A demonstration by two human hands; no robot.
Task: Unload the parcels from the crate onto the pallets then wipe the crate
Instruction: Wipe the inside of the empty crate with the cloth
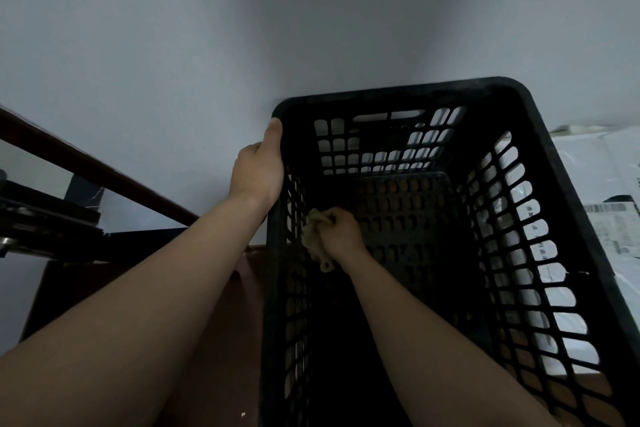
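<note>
– Crate (398,90) empty; parcels (606,218) just right of it. Left hand (258,173) fingers clamp its far-left rim; right hand (341,232) fingers bunch cloth (313,236) against its inner left wall.
– Risk?
– Snagging in the lattice holes, probably; tipping if the rim grip slackens.

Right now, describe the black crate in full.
The crate is black and plastic-looking, with lattice walls and floor, a rounded rim and a handle slot in the far wall. It stands open side up and holds no parcels. The left hand grips its far-left rim corner. The right hand, inside, holds a pale cloth against the left wall. White parcels lie beside its right wall.
</note>
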